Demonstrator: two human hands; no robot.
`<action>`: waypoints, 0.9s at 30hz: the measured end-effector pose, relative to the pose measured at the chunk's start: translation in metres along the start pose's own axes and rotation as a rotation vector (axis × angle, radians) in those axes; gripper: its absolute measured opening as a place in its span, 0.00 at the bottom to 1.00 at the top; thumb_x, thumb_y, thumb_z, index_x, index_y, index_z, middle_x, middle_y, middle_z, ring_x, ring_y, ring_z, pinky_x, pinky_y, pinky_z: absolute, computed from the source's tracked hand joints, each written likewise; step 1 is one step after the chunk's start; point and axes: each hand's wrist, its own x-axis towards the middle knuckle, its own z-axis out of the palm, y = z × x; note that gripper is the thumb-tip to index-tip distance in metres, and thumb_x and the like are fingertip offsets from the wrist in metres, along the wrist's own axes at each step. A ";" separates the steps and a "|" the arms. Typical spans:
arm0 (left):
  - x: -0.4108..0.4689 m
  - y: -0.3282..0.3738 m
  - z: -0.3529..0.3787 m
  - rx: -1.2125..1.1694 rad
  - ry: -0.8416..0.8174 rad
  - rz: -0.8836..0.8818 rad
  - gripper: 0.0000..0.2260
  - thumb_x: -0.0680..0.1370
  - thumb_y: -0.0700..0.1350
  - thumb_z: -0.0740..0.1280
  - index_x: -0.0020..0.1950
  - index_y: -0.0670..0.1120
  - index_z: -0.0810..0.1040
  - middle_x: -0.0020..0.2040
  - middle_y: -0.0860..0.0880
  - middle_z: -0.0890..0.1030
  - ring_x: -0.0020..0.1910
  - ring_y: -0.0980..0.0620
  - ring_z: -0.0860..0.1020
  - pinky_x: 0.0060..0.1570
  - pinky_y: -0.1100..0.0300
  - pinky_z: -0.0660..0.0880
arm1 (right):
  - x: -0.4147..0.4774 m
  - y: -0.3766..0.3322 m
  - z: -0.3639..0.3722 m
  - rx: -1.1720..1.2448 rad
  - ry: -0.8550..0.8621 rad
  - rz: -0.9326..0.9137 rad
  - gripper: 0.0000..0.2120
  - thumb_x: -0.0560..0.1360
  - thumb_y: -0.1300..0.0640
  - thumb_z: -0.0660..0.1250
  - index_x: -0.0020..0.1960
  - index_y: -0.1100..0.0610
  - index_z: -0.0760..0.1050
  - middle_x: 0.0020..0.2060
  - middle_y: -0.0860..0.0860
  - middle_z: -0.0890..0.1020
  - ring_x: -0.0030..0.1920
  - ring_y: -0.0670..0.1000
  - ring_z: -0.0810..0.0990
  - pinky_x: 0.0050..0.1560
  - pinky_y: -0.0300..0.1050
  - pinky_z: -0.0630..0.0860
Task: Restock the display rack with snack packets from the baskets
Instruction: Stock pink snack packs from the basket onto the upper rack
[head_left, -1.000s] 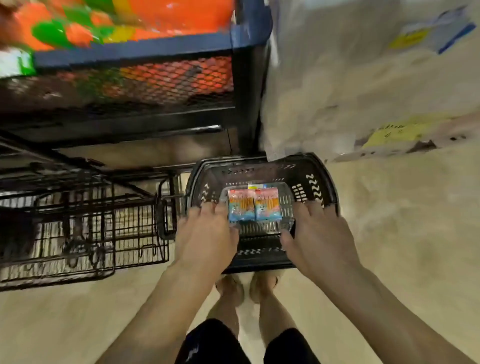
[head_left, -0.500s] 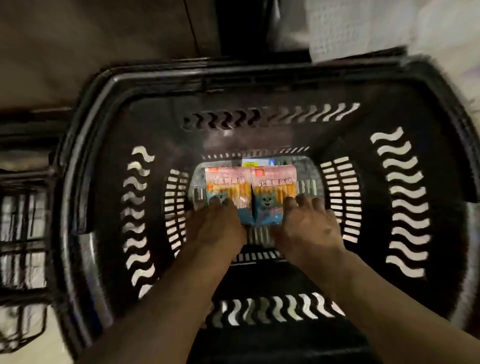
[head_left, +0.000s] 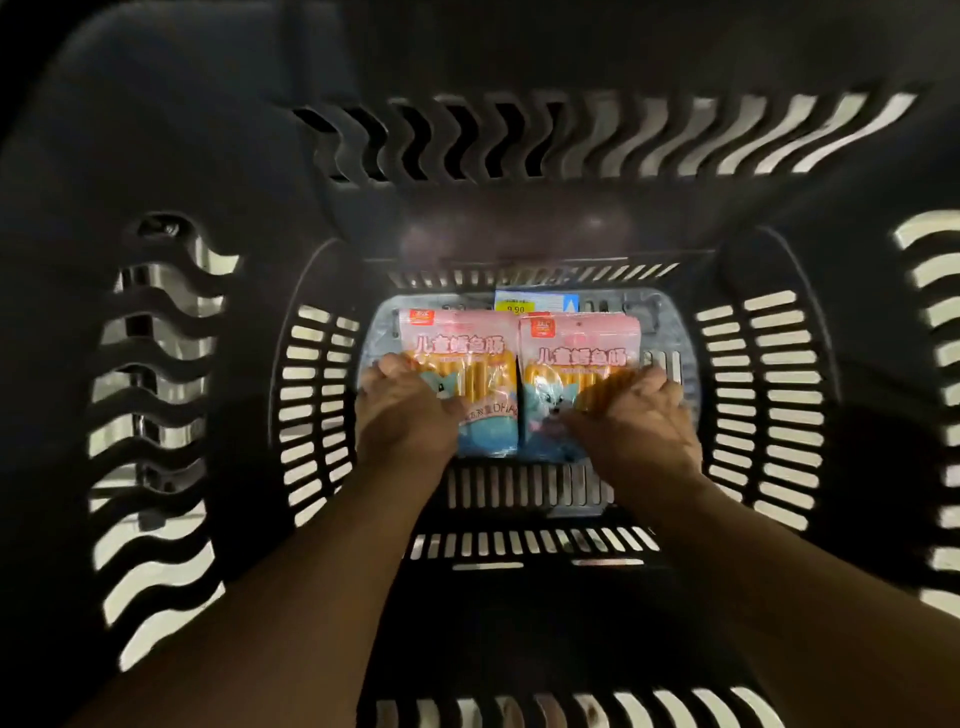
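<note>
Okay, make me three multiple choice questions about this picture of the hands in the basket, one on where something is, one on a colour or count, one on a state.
1. Where does the price tag lie?
A. beyond the packets' top edges
B. on the left hand
C. outside the basket

2. How many pink packets show?
A. one
B. two
C. four

3. How do the hands meet the packets?
A. both hover clear
B. only one touches
C. each rests on one

Answers:
1 A, it peeks out past the packets on the basket floor.
2 B, left packet and right packet lie side by side.
3 C, left hand and right hand each cover one.
</note>
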 end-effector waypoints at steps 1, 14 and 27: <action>0.000 -0.001 0.001 -0.030 0.008 -0.009 0.33 0.75 0.56 0.76 0.72 0.43 0.66 0.70 0.42 0.71 0.69 0.42 0.73 0.64 0.49 0.72 | 0.004 0.004 0.003 0.054 0.002 -0.022 0.39 0.71 0.32 0.73 0.66 0.59 0.67 0.59 0.53 0.72 0.59 0.54 0.74 0.61 0.51 0.77; -0.084 -0.005 -0.075 -0.676 -0.154 -0.089 0.14 0.75 0.50 0.78 0.58 0.52 0.82 0.53 0.51 0.83 0.48 0.53 0.82 0.37 0.63 0.79 | -0.103 0.006 -0.073 0.918 -0.217 0.042 0.24 0.66 0.63 0.81 0.59 0.53 0.78 0.53 0.50 0.86 0.51 0.51 0.86 0.38 0.41 0.82; -0.317 -0.008 -0.389 -0.909 -0.158 0.139 0.09 0.75 0.39 0.77 0.52 0.49 0.85 0.47 0.53 0.88 0.48 0.52 0.87 0.58 0.46 0.80 | -0.411 -0.050 -0.305 0.964 -0.040 -0.340 0.13 0.73 0.66 0.76 0.54 0.55 0.82 0.45 0.48 0.89 0.46 0.48 0.88 0.40 0.33 0.79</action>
